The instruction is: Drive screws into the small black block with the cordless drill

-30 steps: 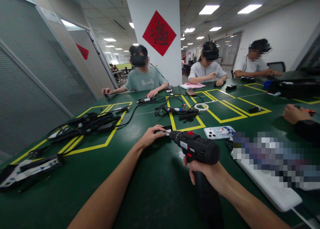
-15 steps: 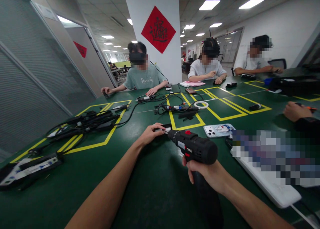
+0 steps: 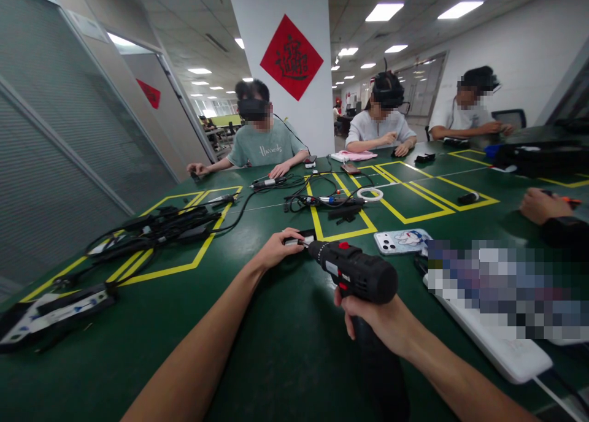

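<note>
My right hand (image 3: 375,321) is wrapped round the handle of a black cordless drill (image 3: 356,268) with red switches. The drill lies nearly level, its chuck pointing left toward my left hand (image 3: 279,248). Those left fingers are closed on a small dark piece with a silvery-white part (image 3: 294,241), held low over the green table (image 3: 276,348). The drill's bit meets or nearly meets this piece; I cannot tell which. What kind of piece it is stays unclear, as my fingers cover part of it.
Black cables (image 3: 170,226) and a tool lie left among yellow tape outlines. More cables (image 3: 322,199) and a white ring (image 3: 370,194) lie ahead. A phone (image 3: 402,241) and a white power strip (image 3: 497,336) are on the right. Another person's hand (image 3: 545,206) rests at far right; several people sit opposite.
Almost nothing differs. The drill and my right hand have shifted very slightly left, while my left hand stays on the small piece.
</note>
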Tool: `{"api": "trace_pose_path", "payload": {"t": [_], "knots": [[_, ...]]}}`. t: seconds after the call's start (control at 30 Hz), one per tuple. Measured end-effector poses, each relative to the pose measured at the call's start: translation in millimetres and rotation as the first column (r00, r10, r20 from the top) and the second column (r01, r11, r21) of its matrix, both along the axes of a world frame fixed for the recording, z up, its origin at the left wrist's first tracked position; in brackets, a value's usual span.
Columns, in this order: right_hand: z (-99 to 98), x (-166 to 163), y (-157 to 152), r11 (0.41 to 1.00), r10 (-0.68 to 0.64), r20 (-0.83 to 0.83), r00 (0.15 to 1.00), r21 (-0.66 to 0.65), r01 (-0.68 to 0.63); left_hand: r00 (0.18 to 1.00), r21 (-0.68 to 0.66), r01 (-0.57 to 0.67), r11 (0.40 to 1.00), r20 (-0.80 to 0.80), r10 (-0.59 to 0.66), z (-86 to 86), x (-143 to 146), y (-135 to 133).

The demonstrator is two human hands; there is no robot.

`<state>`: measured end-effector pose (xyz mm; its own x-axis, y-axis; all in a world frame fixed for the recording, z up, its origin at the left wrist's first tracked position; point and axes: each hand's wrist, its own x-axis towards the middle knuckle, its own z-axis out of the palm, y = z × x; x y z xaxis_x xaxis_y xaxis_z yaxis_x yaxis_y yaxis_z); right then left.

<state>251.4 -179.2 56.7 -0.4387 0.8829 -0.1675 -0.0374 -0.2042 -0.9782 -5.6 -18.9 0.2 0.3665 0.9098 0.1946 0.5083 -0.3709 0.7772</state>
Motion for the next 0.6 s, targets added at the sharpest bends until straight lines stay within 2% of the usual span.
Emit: {"api": "trace_pose_path", "payload": {"t": [0.27, 0.6], "knots": [[-2.9, -2, 2, 1.0, -0.011, 0.013, 1.0, -0.012, 0.011, 1.0, -0.007, 0.024, 1.0, 0.009, -0.024, 0.4, -1, 1], [7.1, -4, -1, 1.0, -0.01, -0.01, 1.0, -0.007, 0.01, 1.0, -0.01, -0.006, 1.0, 0.001, 0.006, -2.1, -1, 2]]}}
